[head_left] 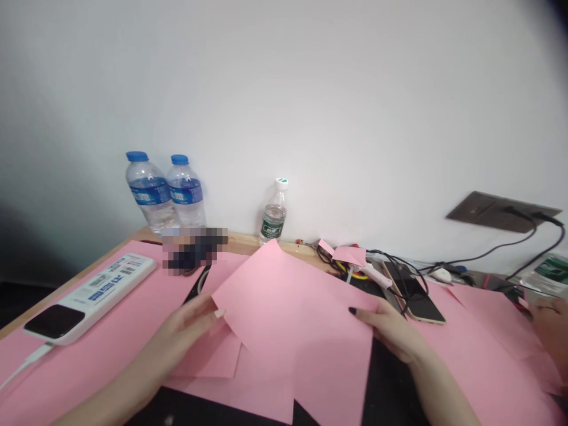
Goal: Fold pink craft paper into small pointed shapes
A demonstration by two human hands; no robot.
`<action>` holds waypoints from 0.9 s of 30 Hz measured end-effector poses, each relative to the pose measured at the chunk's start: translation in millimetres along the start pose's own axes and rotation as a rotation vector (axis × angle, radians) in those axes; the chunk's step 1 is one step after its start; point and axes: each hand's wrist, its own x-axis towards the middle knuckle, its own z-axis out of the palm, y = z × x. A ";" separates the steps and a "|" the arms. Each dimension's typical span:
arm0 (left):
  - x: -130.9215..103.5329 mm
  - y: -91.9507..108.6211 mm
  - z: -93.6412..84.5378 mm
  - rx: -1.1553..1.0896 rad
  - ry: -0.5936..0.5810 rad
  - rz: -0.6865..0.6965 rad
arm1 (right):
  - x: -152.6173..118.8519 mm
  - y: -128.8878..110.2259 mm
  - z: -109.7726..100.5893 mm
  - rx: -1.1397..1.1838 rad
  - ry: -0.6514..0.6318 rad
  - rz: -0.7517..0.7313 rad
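Note:
A creased sheet of pink paper is raised above the table, its top corner pointing toward the wall. My left hand pinches its left edge between thumb and fingers. At the sheet's right edge, my right hand grips it, the dark-nailed thumb on top and the other fingers hidden behind. Beneath and beside the raised sheet lie more pink papers on a black surface.
Two blue-capped bottles and a white-capped bottle stand by the wall. A white device lies left. Cables and a phone are right of centre. Another person's hand is at far right, near pink sheets.

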 end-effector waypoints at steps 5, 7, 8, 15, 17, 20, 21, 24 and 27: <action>10.7 7.7 -28.6 0.454 0.102 0.111 | -8.7 -6.8 -36.1 -0.012 0.168 0.019; 12.1 8.9 -27.0 0.614 0.105 0.112 | -11.6 -6.4 -43.7 0.034 0.194 0.008; 11.9 9.1 -24.3 0.663 0.116 0.107 | -12.8 -6.4 -45.8 0.063 0.212 -0.004; 6.1 17.6 -4.9 0.202 -0.135 0.106 | -16.6 -6.8 -68.4 0.144 0.410 -0.077; 4.8 20.4 -1.3 0.172 -0.267 0.113 | -15.9 -3.4 -82.2 0.159 0.511 -0.089; 0.3 20.0 7.1 0.398 -0.398 0.111 | -15.6 1.7 -96.7 0.264 0.621 -0.140; -1.9 18.2 10.9 0.509 -0.412 0.113 | -16.1 2.4 -98.0 0.294 0.643 -0.149; -8.9 9.7 22.7 0.796 -0.522 0.231 | -19.3 0.2 -92.9 0.326 0.674 -0.137; -12.2 1.0 31.1 0.971 -0.549 0.425 | -21.8 -4.3 -84.9 0.278 0.670 -0.104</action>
